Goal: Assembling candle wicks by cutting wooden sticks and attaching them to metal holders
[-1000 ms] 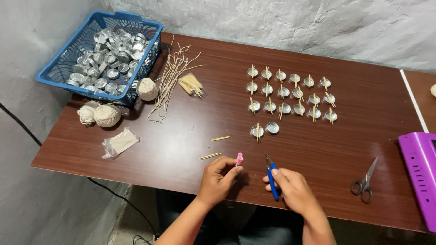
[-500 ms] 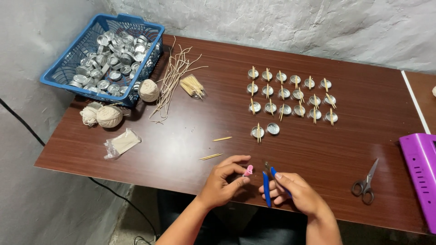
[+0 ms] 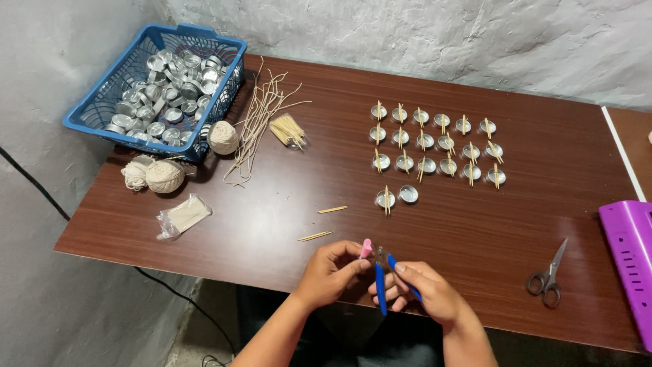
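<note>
1. Left hand [image 3: 331, 270] pinches a small pink piece [image 3: 367, 249] between thumb and fingertips, at 6 o'clock on the table [image 3: 285, 204].
2. Right hand [image 3: 421, 292] is closed round blue-handled pliers [image 3: 382, 278], nose touching the pink piece.
3. Done, by my reading: three rows of small metal cups [image 3: 435, 144] with sticks, at 1 o'clock.
4. Left: one bare cup [image 3: 408, 194]; basket [image 3: 102, 119] at 10 o'clock full of cups.

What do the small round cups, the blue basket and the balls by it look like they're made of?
Cups: thin bright metal, likely aluminium; shiny silver glint. Basket: moulded blue plastic, by its lattice walls. Balls: matte off-white cotton-like string, wound strands visible.
</note>
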